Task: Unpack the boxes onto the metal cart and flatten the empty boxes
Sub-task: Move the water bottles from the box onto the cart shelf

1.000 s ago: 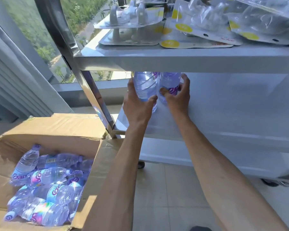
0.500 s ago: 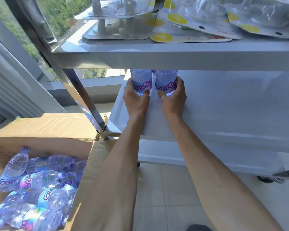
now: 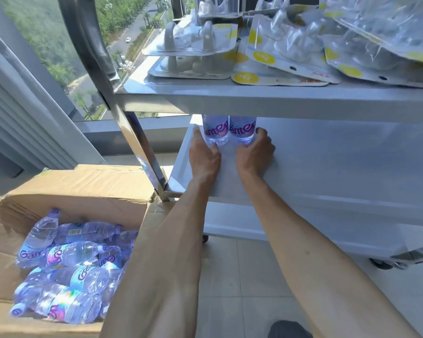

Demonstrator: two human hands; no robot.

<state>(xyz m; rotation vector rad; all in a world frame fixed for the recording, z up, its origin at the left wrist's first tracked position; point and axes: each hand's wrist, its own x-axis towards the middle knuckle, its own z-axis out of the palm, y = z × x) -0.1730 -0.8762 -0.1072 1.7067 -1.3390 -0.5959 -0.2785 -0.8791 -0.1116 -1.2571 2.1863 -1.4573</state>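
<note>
Two clear water bottles with purple labels stand upright side by side at the far left of the metal cart's middle shelf (image 3: 327,167). My left hand (image 3: 204,154) grips the base of the left bottle (image 3: 215,129). My right hand (image 3: 255,152) curls round the base of the right bottle (image 3: 242,128). The top shelf hides the bottles' upper halves. At the lower left an open cardboard box (image 3: 88,184) on the floor holds several more bottles (image 3: 66,272) lying on their sides.
The cart's top shelf (image 3: 254,98) carries several blister packs (image 3: 291,47) and grey moulded trays (image 3: 193,42). A slanted steel cart post (image 3: 132,132) runs between box and shelf. A window and blinds lie to the left. Tiled floor shows below, a cart caster (image 3: 386,263) at right.
Both hands pushed the two bottles further back on the middle shelf and set them upright. The bottles now stand on the shelf, and the hands have slid down to their bases.
</note>
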